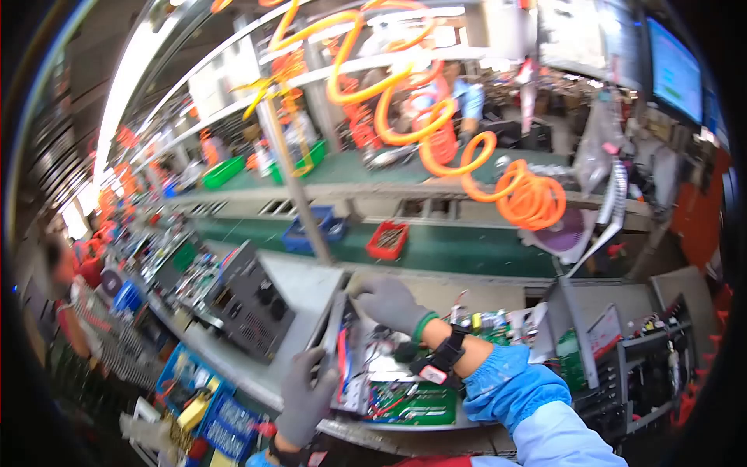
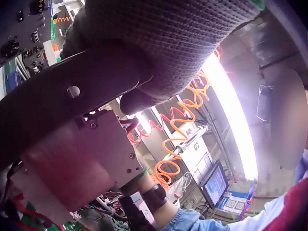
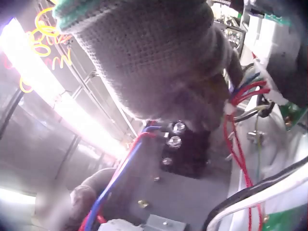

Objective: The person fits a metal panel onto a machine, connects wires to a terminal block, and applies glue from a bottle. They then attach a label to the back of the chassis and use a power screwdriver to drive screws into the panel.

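A grey metal panel (image 1: 342, 354) stands upright along the left side of an electronics assembly with a green circuit board (image 1: 412, 403). Gloved in grey, my left hand (image 1: 305, 401) grips its near outer edge; the dark flange (image 2: 72, 89) overlaps the fingers in the left wrist view. My right hand (image 1: 393, 302), also gloved, holds the panel's far end with bent fingers. In the right wrist view that hand (image 3: 149, 62) lies over a black block (image 3: 187, 154) with screws, its fingertips partly hidden. Red and blue wires (image 3: 120, 168) run beside the block.
A dark perforated metal case (image 1: 253, 303) stands at left on the bench. Blue bins (image 1: 210, 405) sit below it. Black racks (image 1: 654, 358) are at right. A red bin (image 1: 387, 240) rests beyond the bench, under coiled orange hoses (image 1: 529, 198).
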Demonstrator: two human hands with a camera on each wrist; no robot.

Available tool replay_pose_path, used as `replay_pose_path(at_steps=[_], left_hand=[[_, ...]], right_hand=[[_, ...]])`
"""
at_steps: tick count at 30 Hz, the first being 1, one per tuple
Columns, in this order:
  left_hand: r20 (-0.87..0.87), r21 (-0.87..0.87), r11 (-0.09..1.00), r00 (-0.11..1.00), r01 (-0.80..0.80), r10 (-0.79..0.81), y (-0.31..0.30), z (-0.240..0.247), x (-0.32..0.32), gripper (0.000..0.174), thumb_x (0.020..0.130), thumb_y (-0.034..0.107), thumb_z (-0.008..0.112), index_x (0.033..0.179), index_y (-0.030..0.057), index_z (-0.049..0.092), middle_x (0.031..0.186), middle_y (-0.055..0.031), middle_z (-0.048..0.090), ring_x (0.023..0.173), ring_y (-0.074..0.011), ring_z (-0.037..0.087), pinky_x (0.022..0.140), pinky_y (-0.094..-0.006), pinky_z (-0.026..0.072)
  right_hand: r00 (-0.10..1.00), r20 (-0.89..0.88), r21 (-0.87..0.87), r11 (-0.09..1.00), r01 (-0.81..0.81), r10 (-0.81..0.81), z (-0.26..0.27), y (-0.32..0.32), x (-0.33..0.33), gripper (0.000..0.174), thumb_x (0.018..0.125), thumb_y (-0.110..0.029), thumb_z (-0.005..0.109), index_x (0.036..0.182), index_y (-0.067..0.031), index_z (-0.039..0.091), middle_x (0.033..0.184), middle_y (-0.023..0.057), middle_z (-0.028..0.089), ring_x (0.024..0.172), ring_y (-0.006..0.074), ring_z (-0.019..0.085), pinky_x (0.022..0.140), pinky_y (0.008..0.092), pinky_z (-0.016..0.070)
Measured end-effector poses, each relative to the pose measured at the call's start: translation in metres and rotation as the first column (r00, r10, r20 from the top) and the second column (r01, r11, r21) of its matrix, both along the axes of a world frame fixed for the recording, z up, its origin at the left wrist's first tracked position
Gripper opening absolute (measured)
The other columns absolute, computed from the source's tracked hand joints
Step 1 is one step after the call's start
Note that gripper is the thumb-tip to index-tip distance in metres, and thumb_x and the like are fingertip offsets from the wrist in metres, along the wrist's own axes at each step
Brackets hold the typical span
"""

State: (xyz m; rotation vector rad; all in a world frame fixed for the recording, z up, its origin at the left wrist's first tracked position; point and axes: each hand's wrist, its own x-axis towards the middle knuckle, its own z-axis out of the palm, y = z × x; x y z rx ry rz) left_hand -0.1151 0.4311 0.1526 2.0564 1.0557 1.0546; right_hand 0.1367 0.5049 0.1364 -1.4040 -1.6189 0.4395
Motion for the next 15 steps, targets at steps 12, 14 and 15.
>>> replay_pose_path(at_steps=[12, 14, 15], left_hand=[[-0.199, 0.123, 0.992, 0.980, 0.033, -0.008, -0.003, 0.019, -0.001, 0.040, 0.089, 0.017, 0.065, 0.123, -0.0030, 0.057, 0.110, -0.0212, 0.063, 0.100, -0.0376, 0.062, 0.086, -0.0429, 0.0498], [-0.248, 0.092, 0.996, 0.969, 0.018, 0.006, -0.001, 0.019, 0.001, 0.042, 0.090, 0.018, 0.065, 0.125, -0.0026, 0.056, 0.112, -0.0209, 0.063, 0.102, -0.0371, 0.062, 0.087, -0.0426, 0.0497], [-0.228, 0.079, 0.997, 0.973, 0.007, 0.011, 0.000, 0.017, 0.001, 0.042, 0.090, 0.019, 0.066, 0.125, -0.0027, 0.056, 0.113, -0.0209, 0.063, 0.103, -0.0369, 0.062, 0.088, -0.0425, 0.0496]], right_hand=[[0.420, 0.808, -0.156, 0.537, 0.829, -0.414, 0.026, 0.054, 0.322, 0.025, 0.085, -0.023, 0.059, 0.093, -0.0034, 0.071, 0.090, 0.0193, 0.069, 0.079, 0.0350, 0.067, 0.080, 0.0460, 0.0515], [0.388, 0.847, -0.186, 0.482, 0.856, -0.363, 0.019, 0.060, 0.357, 0.024, 0.086, -0.022, 0.058, 0.095, -0.0038, 0.071, 0.087, 0.0179, 0.069, 0.075, 0.0333, 0.066, 0.076, 0.0450, 0.0511], [0.379, 0.864, -0.203, 0.460, 0.865, -0.332, 0.013, 0.065, 0.371, 0.024, 0.087, -0.021, 0.058, 0.096, -0.0041, 0.071, 0.086, 0.0173, 0.068, 0.073, 0.0324, 0.066, 0.074, 0.0445, 0.0509]])
